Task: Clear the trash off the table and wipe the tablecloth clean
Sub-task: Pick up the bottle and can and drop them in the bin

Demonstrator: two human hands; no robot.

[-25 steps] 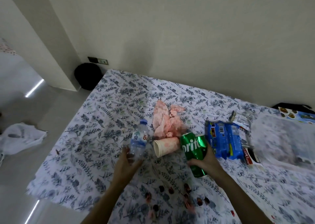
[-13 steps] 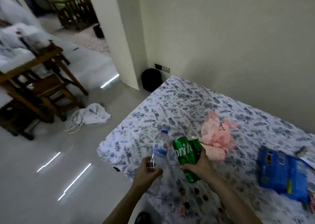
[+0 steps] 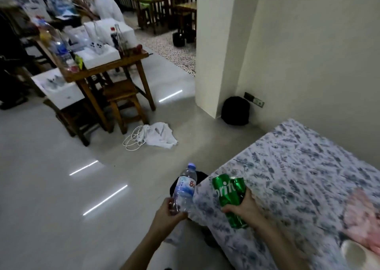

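Head camera view looks down at two hands beside a table. A dark round thing [image 3: 197, 175] sits on the floor behind the bottle and the table corner, and most of it is hidden, so I cannot tell what it is. At the right edge, a pink cloth [image 3: 364, 222] is blurry and cut off, and a pale cup [image 3: 355, 253] below it is only partly seen.

The left hand [image 3: 167, 214] wraps around the bottom of a clear water bottle [image 3: 185, 187]. This bottle has a blue cap and a blue and white label, and it tilts a little over the floor, just past the table corner. The right hand [image 3: 244, 207] holds two green cans [image 3: 230, 193] together, squeezed side by side. White letters show on the front can. Both cans hang over the near corner of the tablecloth [image 3: 298, 177], which is white with blue-grey leaves. Farther off, a white rag [image 3: 159, 135] lies on the shiny floor near a wooden table [image 3: 107, 70].
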